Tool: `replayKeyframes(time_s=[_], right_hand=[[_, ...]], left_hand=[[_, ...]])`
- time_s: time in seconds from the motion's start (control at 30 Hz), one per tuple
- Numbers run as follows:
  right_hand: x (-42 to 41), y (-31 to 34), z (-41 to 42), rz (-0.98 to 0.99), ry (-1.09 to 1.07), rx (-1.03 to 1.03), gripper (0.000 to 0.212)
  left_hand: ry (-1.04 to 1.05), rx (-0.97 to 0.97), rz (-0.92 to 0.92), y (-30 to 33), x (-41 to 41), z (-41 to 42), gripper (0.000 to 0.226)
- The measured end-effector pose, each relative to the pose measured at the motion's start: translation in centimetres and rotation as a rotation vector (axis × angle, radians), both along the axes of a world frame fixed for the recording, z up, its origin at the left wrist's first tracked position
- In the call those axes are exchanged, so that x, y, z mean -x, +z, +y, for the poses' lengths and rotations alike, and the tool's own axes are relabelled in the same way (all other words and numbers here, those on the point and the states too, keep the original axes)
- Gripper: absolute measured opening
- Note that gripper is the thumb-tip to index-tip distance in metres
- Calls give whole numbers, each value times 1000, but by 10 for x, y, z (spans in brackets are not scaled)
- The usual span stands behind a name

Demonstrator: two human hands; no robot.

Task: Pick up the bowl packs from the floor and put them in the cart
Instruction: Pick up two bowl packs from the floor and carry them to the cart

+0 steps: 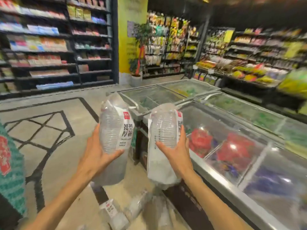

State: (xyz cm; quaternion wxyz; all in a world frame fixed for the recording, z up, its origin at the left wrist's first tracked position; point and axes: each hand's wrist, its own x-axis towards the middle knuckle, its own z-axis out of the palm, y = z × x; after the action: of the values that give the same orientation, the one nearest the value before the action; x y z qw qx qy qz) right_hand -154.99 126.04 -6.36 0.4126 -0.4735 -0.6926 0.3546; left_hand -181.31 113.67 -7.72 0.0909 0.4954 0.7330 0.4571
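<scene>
held bowl packs (116, 130): 2 | hands (98, 156): 2 | floor packs (113, 213): unclear

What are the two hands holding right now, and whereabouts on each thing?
Each hand grips one bowl pack around its middle: the left hand holds the left bowl pack, the right hand the right bowl pack.

Both forearms extended forward, bare. Left hand (98, 153) and right hand (178, 151) raised, fingers apparently curled in a grasp.
</scene>
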Motion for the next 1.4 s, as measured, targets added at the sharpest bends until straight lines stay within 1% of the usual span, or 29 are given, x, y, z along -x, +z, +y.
replayKeyframes(time_s=[0.13, 0.3, 0.4, 0.5, 0.6, 0.73, 0.87, 0.97, 1.07, 1.27, 1.4], right_hand=[[-110, 53, -29, 27, -195, -36, 120], [-260, 88, -92, 15, -455, -88, 122], [-351, 97, -139, 9, -592, -131, 119], [-441, 102, -194, 5, -754, -137, 120], [-531, 103, -256, -8, -905, -131, 119], [-645, 100, -347, -78, -1077, -132, 122], [-734, 102, -448, -117, -1251, -122, 120], [-791, 100, -522, -129, -1378, -96, 120], [-842, 97, -590, -133, -1544, -60, 124], [-939, 88, -714, -116, -1796, -54, 126], [-1006, 85, -786, -126, -1956, -17, 125]], left_hand=[[-196, -48, 47, 53, -83, 31, 127], [-497, -80, 18, 94, -232, 52, 127], [-665, -95, 46, 106, -338, 48, 127], [-824, -116, 70, 110, -447, 33, 124], [-982, -119, 58, 110, -554, 10, 125], [-1176, -73, 40, 104, -697, -35, 128], [-1347, -60, 60, 101, -830, -99, 132], [-1488, -65, 113, 102, -918, -151, 131], [-1633, -91, 124, 104, -1002, -201, 131], [-1918, -134, 115, 102, -1170, -297, 126], [-2062, -153, 62, 96, -1282, -364, 126]])
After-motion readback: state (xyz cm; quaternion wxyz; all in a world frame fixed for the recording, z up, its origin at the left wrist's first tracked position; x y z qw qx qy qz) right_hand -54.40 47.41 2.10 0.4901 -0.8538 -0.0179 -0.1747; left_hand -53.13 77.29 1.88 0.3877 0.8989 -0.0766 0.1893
